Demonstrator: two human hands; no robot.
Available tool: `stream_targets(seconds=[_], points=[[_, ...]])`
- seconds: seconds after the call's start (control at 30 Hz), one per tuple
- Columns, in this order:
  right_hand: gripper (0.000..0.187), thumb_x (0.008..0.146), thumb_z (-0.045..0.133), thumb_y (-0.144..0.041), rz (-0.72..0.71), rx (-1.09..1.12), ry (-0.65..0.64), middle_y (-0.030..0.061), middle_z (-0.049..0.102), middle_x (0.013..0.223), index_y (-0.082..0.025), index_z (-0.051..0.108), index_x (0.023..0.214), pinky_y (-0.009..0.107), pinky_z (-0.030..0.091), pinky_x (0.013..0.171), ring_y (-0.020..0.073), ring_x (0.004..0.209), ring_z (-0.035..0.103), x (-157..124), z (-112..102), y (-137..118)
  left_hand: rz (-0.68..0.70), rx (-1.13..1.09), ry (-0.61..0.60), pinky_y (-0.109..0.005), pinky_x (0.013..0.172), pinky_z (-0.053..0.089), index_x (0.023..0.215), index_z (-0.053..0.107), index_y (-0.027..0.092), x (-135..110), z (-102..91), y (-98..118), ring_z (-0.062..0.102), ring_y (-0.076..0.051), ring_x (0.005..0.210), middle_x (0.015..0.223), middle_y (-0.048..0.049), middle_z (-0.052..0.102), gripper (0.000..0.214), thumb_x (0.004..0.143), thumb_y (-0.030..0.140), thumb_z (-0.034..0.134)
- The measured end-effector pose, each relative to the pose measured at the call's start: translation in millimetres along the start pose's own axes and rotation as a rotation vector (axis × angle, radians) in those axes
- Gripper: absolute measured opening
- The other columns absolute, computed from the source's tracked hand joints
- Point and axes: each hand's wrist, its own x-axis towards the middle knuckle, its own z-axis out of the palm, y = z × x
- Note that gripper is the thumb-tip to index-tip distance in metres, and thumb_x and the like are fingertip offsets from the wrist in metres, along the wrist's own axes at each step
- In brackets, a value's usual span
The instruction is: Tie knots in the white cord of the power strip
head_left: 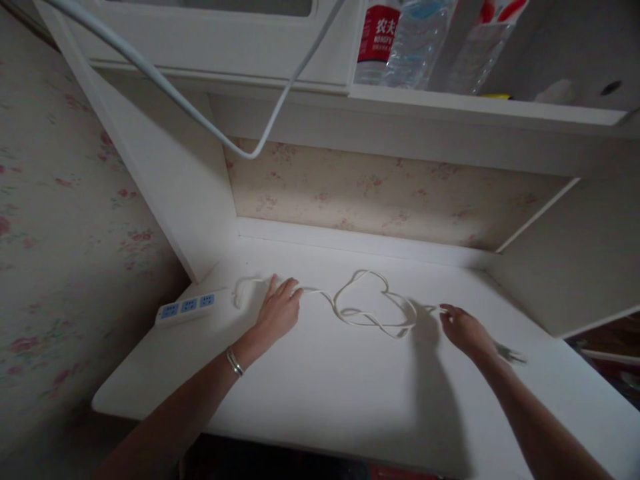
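A white power strip with blue socket faces lies at the left of the white desk. Its thin white power cord runs from near the strip's right end into loose, crossed loops mid-desk. My left hand, a silver bracelet at the wrist, is over the cord between strip and loops. Its fingers are bent onto the cord, their undersides hidden. Right of the loops, my right hand pinches the cord between thumb and fingers. Partly behind my right forearm, the cord's plug end lies on the desk, blurred.
Overhead, a shelf holds a red-labelled bottle and clear plastic bottles. A thick white cable hangs in front of the cabinet. White side panels bound the desk, with floral wallpaper behind.
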Motion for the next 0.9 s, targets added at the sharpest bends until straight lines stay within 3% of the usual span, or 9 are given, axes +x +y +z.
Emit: stream_targets(seconds=[0.03, 0.1, 0.17, 0.27, 0.37, 0.57, 0.7, 0.8, 0.9], points=[[0.028, 0.089, 0.047, -0.027, -0.076, -0.005, -0.026, 0.0105, 0.065, 0.109, -0.020, 0.064, 0.110, 0.037, 0.047, 0.088, 0.0232, 0.100, 0.060, 0, 6, -14, 0.080, -0.029, -0.050, -0.044, 0.114, 0.019, 0.112, 0.060, 0.020, 6, 5.9, 10, 0.049, -0.021, 0.118, 0.124, -0.0094, 0.055, 0.032, 0.086, 0.014, 0.043], [0.032, 0.091, 0.042, -0.028, -0.406, -0.040, -0.111, 0.0094, 0.062, 0.119, -0.022, 0.062, 0.115, 0.038, 0.043, 0.095, 0.0238, 0.110, 0.055, -2, 18, -44, 0.172, -0.062, -0.130, -0.038, 0.111, 0.026, 0.115, 0.058, 0.019, 18, 19.4, 26, 0.047, -0.020, 0.121, 0.128, -0.0089, 0.053, 0.033, 0.085, 0.016, 0.045], [0.030, 0.093, 0.040, -0.028, -0.548, -0.084, -0.180, 0.0077, 0.064, 0.115, -0.024, 0.062, 0.112, 0.039, 0.042, 0.093, 0.0229, 0.106, 0.057, -8, 28, -72, 0.193, -0.045, -0.157, -0.044, 0.112, 0.022, 0.121, 0.055, 0.017, 31, 32.4, 37, 0.041, -0.023, 0.127, 0.133, -0.0107, 0.051, 0.037, 0.085, 0.017, 0.045], [0.032, 0.096, 0.033, -0.030, -0.552, -0.144, -0.242, 0.0082, 0.065, 0.099, -0.024, 0.063, 0.103, 0.036, 0.045, 0.082, 0.0202, 0.088, 0.060, -16, 35, -97, 0.246, 0.008, -0.168, -0.053, 0.112, 0.012, 0.129, 0.048, 0.015, 46, 45.7, 48, 0.037, -0.026, 0.130, 0.135, -0.0136, 0.050, 0.043, 0.087, 0.018, 0.042], [0.031, 0.096, 0.033, -0.030, -0.582, -0.119, -0.251, 0.0084, 0.063, 0.101, -0.024, 0.063, 0.103, 0.032, 0.045, 0.078, 0.0192, 0.086, 0.060, -16, 35, -97, 0.280, 0.012, -0.248, -0.048, 0.108, 0.024, 0.123, 0.054, 0.014, 53, 51.0, 55, 0.050, -0.025, 0.116, 0.117, -0.0156, 0.060, 0.037, 0.089, 0.020, 0.043], [0.035, 0.093, 0.032, -0.023, -0.357, -0.040, 0.011, 0.0133, 0.056, 0.120, -0.017, 0.057, 0.118, 0.037, 0.046, 0.087, 0.0235, 0.106, 0.055, -14, 35, -40, 0.220, 0.015, -0.310, -0.040, 0.082, 0.043, 0.093, 0.065, 0.018, 42, 49.5, 44, 0.059, -0.025, 0.094, 0.091, -0.0110, 0.063, 0.027, 0.090, 0.039, 0.048], [0.039, 0.090, 0.033, -0.019, -0.358, -0.116, -0.018, 0.0114, 0.055, 0.128, -0.019, 0.053, 0.124, 0.046, 0.037, 0.098, 0.0249, 0.119, 0.049, -29, 41, -18, 0.177, 0.016, -0.355, -0.036, 0.074, 0.046, 0.096, 0.064, 0.021, 29, 39.8, 26, 0.062, -0.023, 0.086, 0.092, -0.0093, 0.062, 0.030, 0.091, 0.042, 0.043], [0.034, 0.093, 0.036, -0.030, -0.465, -0.152, -0.045, 0.0103, 0.058, 0.125, -0.020, 0.057, 0.118, 0.055, 0.024, 0.105, 0.0273, 0.121, 0.047, -42, 40, -37, 0.160, 0.029, -0.364, -0.035, 0.072, 0.047, 0.096, 0.063, 0.021, 22, 25.4, 16, 0.062, -0.021, 0.082, 0.094, -0.0088, 0.062, 0.029, 0.095, 0.033, 0.037], [0.033, 0.094, 0.039, -0.042, -0.576, -0.099, -0.067, 0.0104, 0.064, 0.109, -0.019, 0.060, 0.106, 0.046, 0.033, 0.099, 0.0252, 0.106, 0.055, -53, 36, -70, 0.111, 0.029, -0.342, -0.032, 0.074, 0.047, 0.099, 0.060, 0.021, 19, 7.4, 9, 0.062, -0.019, 0.084, 0.098, -0.0081, 0.061, 0.025, 0.093, 0.019, 0.036]])
